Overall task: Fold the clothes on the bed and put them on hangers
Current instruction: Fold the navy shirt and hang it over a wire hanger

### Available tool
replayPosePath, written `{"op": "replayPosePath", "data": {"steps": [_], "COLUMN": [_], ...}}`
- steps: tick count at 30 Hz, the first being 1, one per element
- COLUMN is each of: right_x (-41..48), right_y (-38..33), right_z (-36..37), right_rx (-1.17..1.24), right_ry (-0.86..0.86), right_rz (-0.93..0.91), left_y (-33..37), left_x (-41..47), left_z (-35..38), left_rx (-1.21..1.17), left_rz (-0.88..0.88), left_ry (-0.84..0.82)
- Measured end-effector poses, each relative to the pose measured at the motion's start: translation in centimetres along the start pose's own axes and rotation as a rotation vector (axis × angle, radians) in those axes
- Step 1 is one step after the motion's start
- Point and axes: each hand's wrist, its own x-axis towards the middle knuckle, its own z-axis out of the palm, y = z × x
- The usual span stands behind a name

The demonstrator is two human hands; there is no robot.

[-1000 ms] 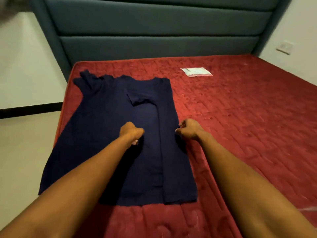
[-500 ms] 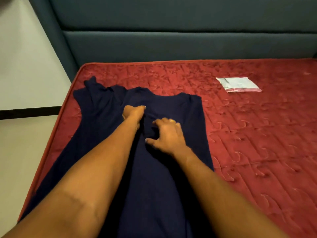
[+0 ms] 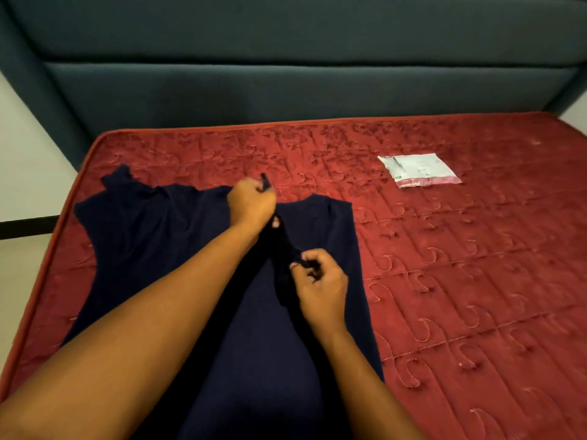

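Observation:
A dark navy garment (image 3: 152, 249) lies spread on the left half of the red mattress (image 3: 460, 281), its right side folded inward. My left hand (image 3: 251, 203) is at the neckline and pinches a raised bit of the fabric near the top edge. My right hand (image 3: 320, 281) sits lower, over the middle of the garment, with fingers curled round a dark fold of the folded-in part. Both forearms cross over the lower part of the garment and hide it.
A flat white and pink plastic packet (image 3: 419, 169) lies on the mattress to the far right. A dark padded headboard (image 3: 286, 74) stands behind the bed. The mattress's left edge (image 3: 41, 281) drops to a pale floor.
My left hand has moved up to the neckline and lifted a bit of fabric. My right hand has gone from resting flat on the garment to gripping a fold. The view has shifted forward.

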Motion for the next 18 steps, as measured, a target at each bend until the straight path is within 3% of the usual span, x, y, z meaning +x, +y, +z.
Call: {"op": "replayPosePath", "data": {"steps": [2, 3, 5, 8, 12, 18], "right_x": [0.6, 1.0, 1.4, 1.6, 1.5, 0.9], "right_y": [1.1, 1.7, 2.9, 3.8, 3.4, 3.2], "right_z": [-1.8, -2.6, -3.7, -4.1, -4.6, -6.4], "right_rx": [0.058, 0.082, 0.196, 0.28, 0.21, -0.011], "right_ry": [0.234, 0.313, 0.368, 0.331, 0.368, 0.442], "right_rz": [0.178, 0.264, 0.44, 0.528, 0.539, 0.436], "left_y": [2.6, 3.3, 2.8, -1.9, -6.8, -7.8], "left_x": [-0.4, -0.5, -1.0, -2.1, -5.7, -11.5], "left_z": [2.2, 2.9, 3.9, 4.2, 3.2, 3.6], "left_rx": [-0.333, -0.409, -0.386, -0.153, 0.176, 0.563], "left_rz": [-0.067, -0.076, -0.042, -0.022, -0.04, -0.018], "left_ry": [-0.303, -0.364, -0.305, -0.159, -0.115, -0.376]}}
